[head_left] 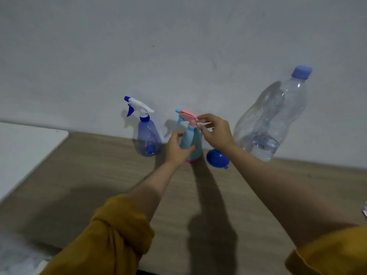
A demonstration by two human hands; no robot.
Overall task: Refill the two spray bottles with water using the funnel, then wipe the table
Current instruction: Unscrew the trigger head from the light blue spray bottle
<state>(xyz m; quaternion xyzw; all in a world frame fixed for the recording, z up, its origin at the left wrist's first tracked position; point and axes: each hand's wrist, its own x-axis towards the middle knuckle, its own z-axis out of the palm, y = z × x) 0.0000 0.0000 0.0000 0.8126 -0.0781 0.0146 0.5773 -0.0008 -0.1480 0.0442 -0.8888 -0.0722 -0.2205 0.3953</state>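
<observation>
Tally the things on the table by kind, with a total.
Spray bottles: 2, blue spray bottle and light blue spray bottle with pink head
Water bottle: 1
Funnel: 1
Total: 4

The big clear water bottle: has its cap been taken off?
No, the big clear water bottle stands by the wall with its blue cap on its neck.

Tabletop (99,175) brown woodgrain. Left spray bottle (148,139) translucent blue, white head with dark blue trigger and nozzle. Middle spray bottle (191,141) light blue, pink head and base (nozzle tip light blue). Funnel (216,158) dark blue. Water bottle (278,116) clear, periwinkle cap. Sleeves (111,235) mustard yellow. Wall (178,46) pale grey.
</observation>
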